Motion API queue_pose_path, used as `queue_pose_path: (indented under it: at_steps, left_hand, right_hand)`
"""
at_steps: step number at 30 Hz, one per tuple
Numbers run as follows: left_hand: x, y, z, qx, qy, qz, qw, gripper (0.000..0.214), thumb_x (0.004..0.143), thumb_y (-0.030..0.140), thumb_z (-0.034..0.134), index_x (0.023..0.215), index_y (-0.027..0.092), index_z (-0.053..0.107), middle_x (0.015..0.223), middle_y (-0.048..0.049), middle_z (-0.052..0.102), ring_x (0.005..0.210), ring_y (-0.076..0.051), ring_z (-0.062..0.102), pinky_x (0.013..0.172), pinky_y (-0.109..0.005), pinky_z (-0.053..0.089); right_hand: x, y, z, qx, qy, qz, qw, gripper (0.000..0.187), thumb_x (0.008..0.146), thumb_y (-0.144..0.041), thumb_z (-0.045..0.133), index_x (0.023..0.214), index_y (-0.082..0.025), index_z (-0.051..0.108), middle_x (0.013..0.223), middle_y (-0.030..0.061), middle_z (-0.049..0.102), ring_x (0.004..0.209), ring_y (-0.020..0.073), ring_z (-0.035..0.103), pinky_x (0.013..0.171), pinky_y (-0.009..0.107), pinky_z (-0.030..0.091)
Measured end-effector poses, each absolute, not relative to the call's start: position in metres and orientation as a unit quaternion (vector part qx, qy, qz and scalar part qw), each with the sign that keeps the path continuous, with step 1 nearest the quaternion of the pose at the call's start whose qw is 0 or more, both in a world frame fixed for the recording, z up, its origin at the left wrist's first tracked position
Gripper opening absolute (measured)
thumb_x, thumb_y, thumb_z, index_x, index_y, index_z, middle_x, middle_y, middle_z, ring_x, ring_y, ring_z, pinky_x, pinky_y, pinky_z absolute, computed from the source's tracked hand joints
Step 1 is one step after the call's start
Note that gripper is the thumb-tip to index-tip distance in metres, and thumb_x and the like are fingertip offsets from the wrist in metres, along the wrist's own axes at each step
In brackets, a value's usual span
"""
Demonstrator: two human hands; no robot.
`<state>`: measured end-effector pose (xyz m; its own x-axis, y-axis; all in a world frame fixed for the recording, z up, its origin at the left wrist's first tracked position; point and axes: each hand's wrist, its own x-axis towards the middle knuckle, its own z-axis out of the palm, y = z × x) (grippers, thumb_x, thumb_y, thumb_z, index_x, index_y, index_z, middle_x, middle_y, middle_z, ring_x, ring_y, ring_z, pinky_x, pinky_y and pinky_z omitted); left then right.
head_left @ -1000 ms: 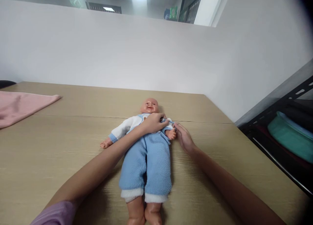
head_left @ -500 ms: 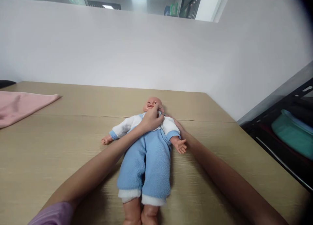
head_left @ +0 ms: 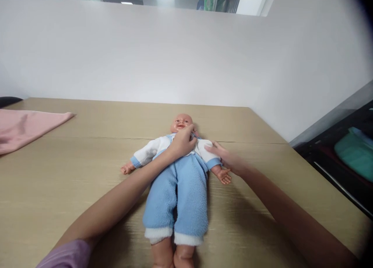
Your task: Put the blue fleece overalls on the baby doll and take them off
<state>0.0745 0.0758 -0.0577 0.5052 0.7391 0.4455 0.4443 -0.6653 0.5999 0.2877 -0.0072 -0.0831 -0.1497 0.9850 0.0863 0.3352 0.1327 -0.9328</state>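
Note:
A baby doll (head_left: 176,194) in a white top and light blue fleece dungarees lies face up on the table, its legs toward me. My left hand (head_left: 184,140) reaches across its chest, with curled fingers gripping the clothing at the neck and shoulder on the right side. At the doll's sleeve (head_left: 205,150) on that side is my right hand (head_left: 229,158), slightly blurred. Its thumb lies over the white sleeve, and the other fingers wrap the outer side, partly hidden. Both doll arms are spread outward.
A pink cloth (head_left: 32,126) lies on the wooden table (head_left: 96,155) at the left. A white wall (head_left: 145,54) rises behind the table. To the right stands a black rack (head_left: 323,153) holding a teal item (head_left: 354,153).
My right hand has come out from behind the doll's shoulder to its sleeve. The doll's arm there sits slightly farther right. My left hand stays at the neck, and more of the doll's face shows.

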Motion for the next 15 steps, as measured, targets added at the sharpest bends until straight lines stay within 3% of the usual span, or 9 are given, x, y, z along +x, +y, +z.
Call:
queue_pose_path:
  at_steps: [3, 6, 11, 15]
  left_hand:
    - [0.076, 0.075, -0.058, 0.851, 0.343, 0.345, 0.198, 0.021, 0.084, 0.006, 0.059, 0.098, 0.022, 0.06, 0.088, -0.0018, 0.069, 0.073, -0.02, 0.06, 0.07, -0.033, 0.041]
    - [0.077, 0.073, -0.058, 0.854, 0.344, 0.341, 0.192, 0.018, 0.086, 0.008, 0.06, 0.097, 0.022, 0.061, 0.084, -0.0008, 0.068, 0.072, -0.02, 0.061, 0.069, -0.033, 0.041]
    - [0.076, 0.073, -0.056, 0.853, 0.351, 0.346, 0.172, 0.022, 0.087, 0.005, 0.057, 0.101, 0.022, 0.062, 0.09, -0.0038, 0.071, 0.079, -0.023, 0.064, 0.073, -0.034, 0.042]
    - [0.077, 0.074, -0.057, 0.855, 0.352, 0.344, 0.165, 0.025, 0.088, 0.005, 0.056, 0.106, 0.022, 0.061, 0.094, -0.0037, 0.071, 0.08, -0.023, 0.064, 0.074, -0.034, 0.044]
  right_hand:
    - [0.306, -0.039, -0.074, -0.528, -0.652, 0.407, 0.361, 0.071, 0.088, -0.052, 0.086, 0.152, -0.032, 0.062, 0.138, 0.0108, 0.078, 0.111, 0.0324, 0.079, 0.087, 0.044, 0.07]
    - [0.325, -0.054, -0.068, -0.547, -0.686, 0.32, 0.357, 0.061, 0.09, -0.044, 0.083, 0.148, -0.033, 0.068, 0.147, 0.0093, 0.074, 0.12, 0.0345, 0.076, 0.097, 0.047, 0.067]
    - [0.364, -0.037, -0.087, -0.581, -0.603, 0.352, 0.419, 0.052, 0.078, -0.052, 0.089, 0.119, -0.024, 0.076, 0.122, 0.0114, 0.083, 0.098, 0.031, 0.079, 0.083, 0.042, 0.067]
    - [0.374, -0.026, -0.114, -0.603, -0.563, 0.341, 0.45, 0.055, 0.071, -0.056, 0.09, 0.111, -0.022, 0.073, 0.113, 0.0125, 0.083, 0.095, 0.0316, 0.079, 0.09, 0.048, 0.066]
